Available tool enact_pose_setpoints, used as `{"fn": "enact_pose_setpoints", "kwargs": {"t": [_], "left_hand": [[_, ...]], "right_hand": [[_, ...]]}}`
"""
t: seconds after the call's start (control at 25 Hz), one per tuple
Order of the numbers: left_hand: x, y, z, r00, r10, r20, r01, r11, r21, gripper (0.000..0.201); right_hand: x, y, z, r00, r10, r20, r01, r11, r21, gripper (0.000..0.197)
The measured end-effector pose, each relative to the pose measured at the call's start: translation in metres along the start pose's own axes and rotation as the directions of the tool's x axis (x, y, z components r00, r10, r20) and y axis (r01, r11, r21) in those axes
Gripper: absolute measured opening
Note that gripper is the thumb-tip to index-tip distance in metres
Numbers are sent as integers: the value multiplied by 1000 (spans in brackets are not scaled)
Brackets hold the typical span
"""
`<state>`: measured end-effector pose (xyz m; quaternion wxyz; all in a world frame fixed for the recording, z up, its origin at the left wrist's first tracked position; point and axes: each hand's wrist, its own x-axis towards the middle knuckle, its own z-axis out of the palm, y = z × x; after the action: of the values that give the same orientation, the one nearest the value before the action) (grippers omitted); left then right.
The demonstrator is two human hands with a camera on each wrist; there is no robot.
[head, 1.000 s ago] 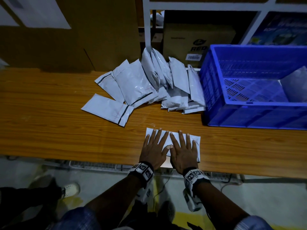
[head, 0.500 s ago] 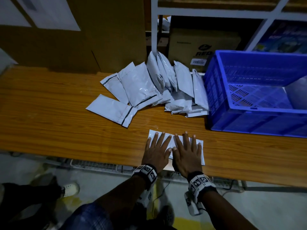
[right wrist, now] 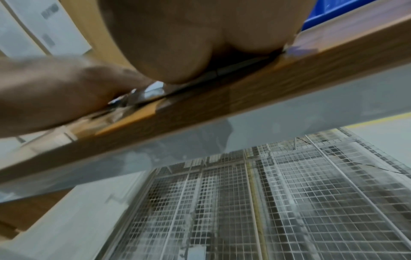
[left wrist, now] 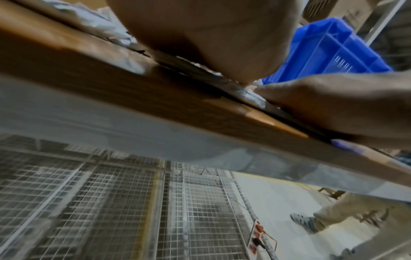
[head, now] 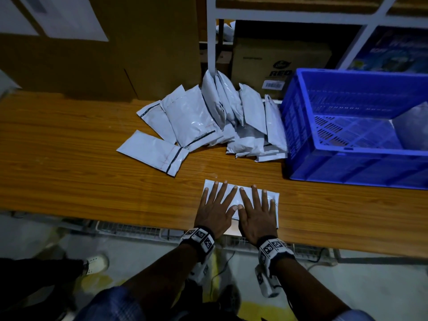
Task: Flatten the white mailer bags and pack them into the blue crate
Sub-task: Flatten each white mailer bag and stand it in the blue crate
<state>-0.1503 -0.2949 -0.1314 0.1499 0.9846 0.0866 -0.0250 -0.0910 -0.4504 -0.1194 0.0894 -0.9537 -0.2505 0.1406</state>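
Note:
A white mailer bag (head: 234, 192) lies flat near the front edge of the wooden table (head: 69, 177). My left hand (head: 216, 207) and right hand (head: 257, 209) press down on it side by side, fingers straight and spread, thumbs nearly touching. In the wrist views each palm, the left hand (left wrist: 206, 35) and the right hand (right wrist: 200, 35), sits on the bag at the table edge. A heap of white mailer bags (head: 231, 121) lies behind, leaning against the blue crate (head: 347, 167) at the right. One white bag (head: 412, 128) rests inside the crate.
One flat mailer (head: 154, 152) lies apart at the left of the heap. Cardboard boxes (head: 278, 63) and a white shelf frame (head: 212, 38) stand behind the table. A wire rack (left wrist: 111, 202) sits below the table. Another person's shoe (head: 95, 264) is on the floor at left.
Both hands have stayed pressed on the bag, with fingers spreading slightly wider across it. The view has shifted a little closer.

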Motion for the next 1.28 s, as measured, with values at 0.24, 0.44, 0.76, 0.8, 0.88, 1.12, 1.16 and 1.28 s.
{"fn": "enact_pose_setpoints", "kwargs": {"t": [0.24, 0.44, 0.76, 0.8, 0.88, 1.12, 1.16, 1.28], "left_hand": [[2, 1, 1, 998, -51, 36, 51, 999, -12, 56], [3, 1, 3, 999, -47, 17, 47, 999, -2, 56], [2, 0, -2, 1000, -25, 0, 25, 999, -21, 60], [2, 0, -1, 999, -31, 11, 31, 999, -23, 58], [1, -1, 2, 998, -46, 33, 47, 999, -23, 57], [2, 0, 4, 997, -59, 46, 59, 998, -7, 56], [2, -1, 3, 997, -56, 54, 56, 998, -5, 56], [1, -2, 3, 996, -50, 75, 51, 999, -7, 57]], "right_hand": [[2, -3, -12, 1000, -12, 23, 11, 997, 70, 56], [2, -7, -6, 1000, -8, -17, 8, 999, 39, 54], [3, -4, 1, 1000, -6, -24, 6, 1000, -23, 58], [2, -4, 0, 1000, -8, -14, 8, 1000, -3, 58], [4, -2, -3, 1000, -16, 24, 15, 999, 47, 56], [-5, 1, -5, 998, 7, -60, -4, 999, 49, 56], [-8, 0, -2, 997, 16, -70, -14, 999, 41, 56], [-8, 0, 5, 997, 30, -78, -28, 999, 27, 55]]}}
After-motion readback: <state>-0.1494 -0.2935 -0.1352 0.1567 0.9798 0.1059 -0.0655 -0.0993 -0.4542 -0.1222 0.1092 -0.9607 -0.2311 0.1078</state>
